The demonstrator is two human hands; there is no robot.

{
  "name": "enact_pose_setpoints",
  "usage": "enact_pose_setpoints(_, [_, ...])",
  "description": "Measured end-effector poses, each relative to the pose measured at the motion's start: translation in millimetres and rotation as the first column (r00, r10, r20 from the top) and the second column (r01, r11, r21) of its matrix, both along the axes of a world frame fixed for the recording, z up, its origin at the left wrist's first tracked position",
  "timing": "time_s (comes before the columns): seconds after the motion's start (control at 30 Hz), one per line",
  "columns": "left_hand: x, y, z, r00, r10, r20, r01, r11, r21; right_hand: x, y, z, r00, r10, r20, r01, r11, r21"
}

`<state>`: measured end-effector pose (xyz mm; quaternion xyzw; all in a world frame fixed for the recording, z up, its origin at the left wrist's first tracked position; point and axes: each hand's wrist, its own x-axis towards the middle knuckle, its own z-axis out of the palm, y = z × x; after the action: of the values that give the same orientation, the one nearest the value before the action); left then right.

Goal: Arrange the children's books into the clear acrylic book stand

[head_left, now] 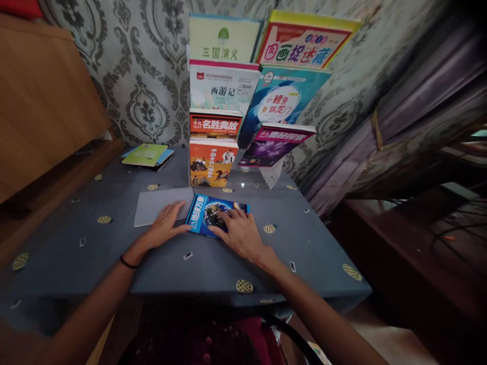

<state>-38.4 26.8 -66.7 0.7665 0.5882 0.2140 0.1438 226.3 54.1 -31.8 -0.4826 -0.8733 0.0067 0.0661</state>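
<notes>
**Blue earth-cover book (213, 209) flat on the tabletop (87, 274), both hands at it**

Book: lies at the near side of the display stand (271, 176), cover up, slightly askew. Its left edge is beside the right end of a thin grey panel (158, 204); whether the two overlap cannot be told, as the left hand (167, 223) partly hides the junction.

Right hand (241, 230): palm down, fingers spread across the right part of the cover, thumb toward the near edge. No pinch seen. Reading: a flat spread suits steadying or squaring a thin book, since pressure is shared over the cover.

Left hand: fingers extended and fairly close together over the near right part of the panel; thumb out to the book's near left corner. Contact at the thumb tip likely, not certain. Reading: the two hands bracket the book, so it should not slide or turn easily.

Stand: clear, books in two columns, leaning back in tiers. Orange book (209, 165) lowest at left, purple book (276, 149) lowest at right. Stepped heights presumably keep every title showing above the one in front.

Far left: small pile topped by a green book (146, 153), flat, well apart from the hands, probably out of their way.
</notes>
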Motion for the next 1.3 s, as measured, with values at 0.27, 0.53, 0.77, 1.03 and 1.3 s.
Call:
enact_pose_setpoints(0.27, [-6, 3, -8.9, 0.995, -0.063, -0.082, 0.064, 0.998, 0.015, 30, 31, -36, 0.998, -0.047, -0.038, 0.047, 0.999, -0.008])
enact_pose_setpoints(0.53, [-10, 2, -8.4, 1.000, 0.000, 0.029, -0.002, 0.998, 0.069, 37, 28, -17, 0.999, -0.016, -0.030, 0.016, 1.000, -0.007])
enact_pose_setpoints(0.77, [-10, 3, -1.4, 0.992, 0.073, 0.098, -0.085, 0.988, 0.129, 14, -29, -9, 0.994, 0.001, -0.111, -0.013, 0.995, -0.102])
enact_pose_setpoints(1.03, [-9, 4, -4.2, 0.992, 0.092, 0.087, -0.102, 0.988, 0.114, -31, -14, 1, 0.953, 0.267, -0.144, -0.274, 0.961, -0.034])
enact_pose_setpoints(1.3, [-15, 7, -15.9, 0.981, 0.115, 0.159, -0.128, 0.989, 0.075, -100, 19, -21, 0.831, 0.489, -0.263, -0.529, 0.842, -0.107])
